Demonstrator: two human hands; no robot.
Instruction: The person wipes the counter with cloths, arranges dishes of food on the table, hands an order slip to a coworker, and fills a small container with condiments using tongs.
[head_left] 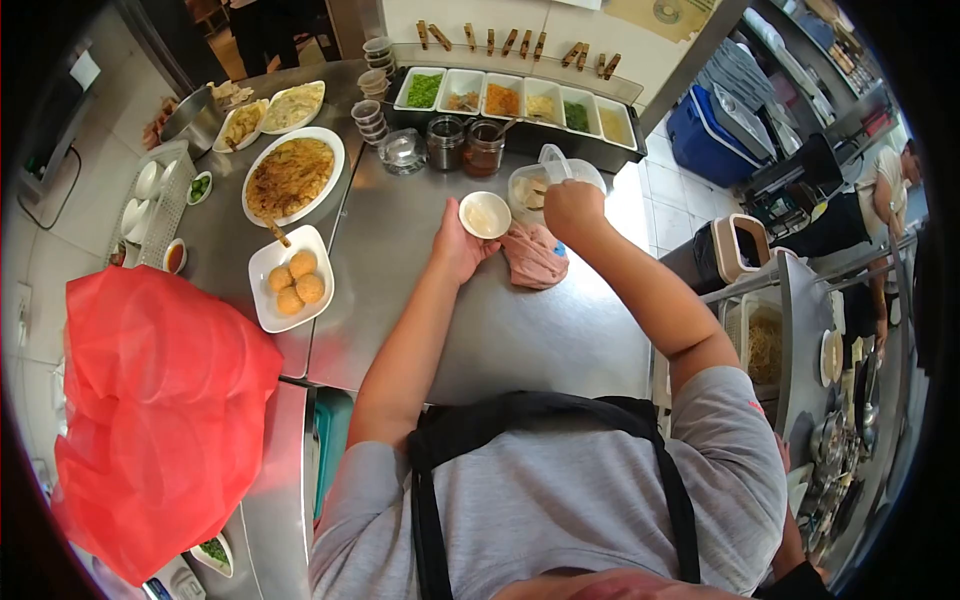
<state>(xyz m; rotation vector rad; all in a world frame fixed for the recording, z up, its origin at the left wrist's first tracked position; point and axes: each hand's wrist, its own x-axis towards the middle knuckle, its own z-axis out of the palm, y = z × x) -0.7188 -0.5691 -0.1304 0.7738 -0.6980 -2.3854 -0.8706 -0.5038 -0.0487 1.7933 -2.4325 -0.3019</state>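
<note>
My left hand (463,250) is closed around a small white bowl (484,214), tilted toward me, with something pale and creamy inside. My right hand (574,210) is a fist over a clear plastic container (528,180) of pale, creamy stuff. From the fist a spoon (538,192) seems to dip into it; most of the handle is hidden by my fingers. A clear plastic piece (554,160) sticks up behind the fist. A crumpled pink cloth (535,258) lies on the steel counter (420,335) between my forearms.
At the left stand an oval plate (335,188) of browned food, a white dish (262,285) with several fried balls, and a large red bag (165,410). Behind are jars (483,148) and a topping rack (618,148). A person (870,205) is far right.
</note>
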